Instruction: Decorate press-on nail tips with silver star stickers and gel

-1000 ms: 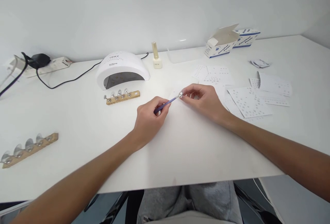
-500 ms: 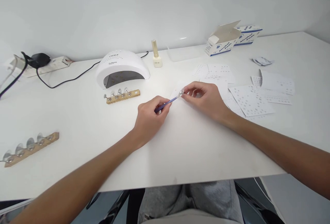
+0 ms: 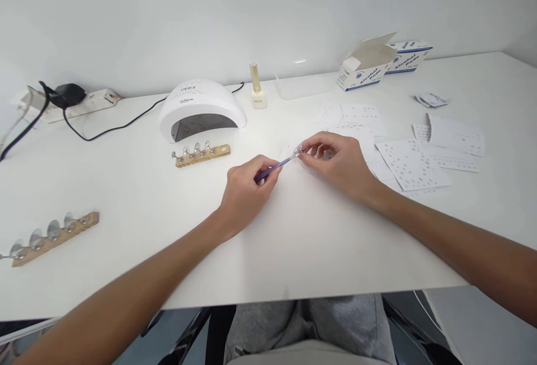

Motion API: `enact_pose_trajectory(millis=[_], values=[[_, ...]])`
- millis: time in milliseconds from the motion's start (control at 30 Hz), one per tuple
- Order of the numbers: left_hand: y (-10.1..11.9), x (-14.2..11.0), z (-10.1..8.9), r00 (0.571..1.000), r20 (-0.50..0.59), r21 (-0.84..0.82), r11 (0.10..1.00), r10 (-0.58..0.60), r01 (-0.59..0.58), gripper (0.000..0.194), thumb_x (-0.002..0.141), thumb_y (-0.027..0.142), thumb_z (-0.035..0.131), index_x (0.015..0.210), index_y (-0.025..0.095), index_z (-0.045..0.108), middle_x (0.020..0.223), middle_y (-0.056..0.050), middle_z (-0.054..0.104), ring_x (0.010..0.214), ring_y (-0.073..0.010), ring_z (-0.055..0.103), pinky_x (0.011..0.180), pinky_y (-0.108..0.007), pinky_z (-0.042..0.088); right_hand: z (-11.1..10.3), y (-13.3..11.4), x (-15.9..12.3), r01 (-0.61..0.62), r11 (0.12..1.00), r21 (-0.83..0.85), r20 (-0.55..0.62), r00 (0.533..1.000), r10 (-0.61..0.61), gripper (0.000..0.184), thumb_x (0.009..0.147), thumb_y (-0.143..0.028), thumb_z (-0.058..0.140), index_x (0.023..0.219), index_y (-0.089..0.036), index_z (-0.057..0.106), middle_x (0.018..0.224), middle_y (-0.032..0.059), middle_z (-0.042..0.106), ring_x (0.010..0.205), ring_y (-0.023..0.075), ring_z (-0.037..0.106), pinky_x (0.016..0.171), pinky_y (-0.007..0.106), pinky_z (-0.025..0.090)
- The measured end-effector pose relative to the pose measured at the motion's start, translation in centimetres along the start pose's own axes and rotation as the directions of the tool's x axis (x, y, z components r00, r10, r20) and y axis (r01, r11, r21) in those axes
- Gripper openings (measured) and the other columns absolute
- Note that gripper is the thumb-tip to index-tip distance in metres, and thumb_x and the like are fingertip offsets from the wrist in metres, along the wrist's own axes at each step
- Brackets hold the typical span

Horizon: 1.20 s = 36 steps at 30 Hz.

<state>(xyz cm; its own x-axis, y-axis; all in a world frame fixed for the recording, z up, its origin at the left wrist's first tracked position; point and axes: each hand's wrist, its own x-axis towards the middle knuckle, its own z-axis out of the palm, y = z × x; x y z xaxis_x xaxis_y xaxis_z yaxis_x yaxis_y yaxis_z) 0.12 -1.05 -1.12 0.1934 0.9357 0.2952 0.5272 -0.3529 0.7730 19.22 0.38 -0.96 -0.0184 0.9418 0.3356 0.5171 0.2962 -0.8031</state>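
My left hand (image 3: 247,188) is closed around a slim purple stick (image 3: 269,171), held like a pen and slanting up to the right. The stick's end meets a small clear, shiny piece (image 3: 298,150), pinched between the thumb and fingertips of my right hand (image 3: 335,160). Fingers partly cover that piece, so its exact kind is unclear. Both hands are just above the white table, near its middle. To the left lies a short wooden strip (image 3: 203,155) carrying several small clear pieces on round metal bases.
A second wooden strip (image 3: 56,240) with clear pieces lies at far left. Behind are a white nail lamp (image 3: 201,96), a polish bottle (image 3: 259,98) and a black cable (image 3: 121,129). Sticker sheets (image 3: 413,163) and alcohol pad boxes (image 3: 364,74) occupy the right side.
The view has shifted slightly, so most things on the table appear a little farther right. Both hands keep the same grips, with the stick still against the clear piece.
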Motion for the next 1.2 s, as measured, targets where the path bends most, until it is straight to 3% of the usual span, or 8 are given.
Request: enact_pose_trajectory(millis=[833, 1200], values=[[-0.1, -0.05, 0.05, 1.0, 0.01, -0.012, 1.0, -0.025, 0.025, 0.008, 0.081, 0.022, 0.058, 0.078, 0.02, 0.066, 0.058, 0.004, 0.054, 0.05, -0.0057, 0.038, 0.047, -0.019, 0.031, -0.07, -0.17, -0.19, 0.046, 0.998, -0.041, -0.023, 0.999, -0.047, 0.007, 0.075, -0.018, 0.065, 0.077, -0.023, 0.068, 0.077, -0.0002, 0.068, 0.069, 0.0157, 0.059, 0.06, 0.03, 0.043], [-0.24, 0.02, 0.06, 1.0, 0.006, -0.012, 1.0, 0.015, -0.015, 0.008, 0.082, 0.019, 0.058, 0.078, 0.018, 0.065, 0.059, 0.004, 0.055, 0.049, -0.0044, 0.039, 0.046, -0.017, 0.032, -0.2, 0.3, -0.28, 0.235, 0.959, -0.157, -0.071, 0.966, -0.248, 0.008, 0.076, -0.015, 0.063, 0.072, -0.022, 0.062, 0.072, -0.0003, 0.064, 0.07, 0.0159, 0.056, 0.061, 0.03, 0.045]])
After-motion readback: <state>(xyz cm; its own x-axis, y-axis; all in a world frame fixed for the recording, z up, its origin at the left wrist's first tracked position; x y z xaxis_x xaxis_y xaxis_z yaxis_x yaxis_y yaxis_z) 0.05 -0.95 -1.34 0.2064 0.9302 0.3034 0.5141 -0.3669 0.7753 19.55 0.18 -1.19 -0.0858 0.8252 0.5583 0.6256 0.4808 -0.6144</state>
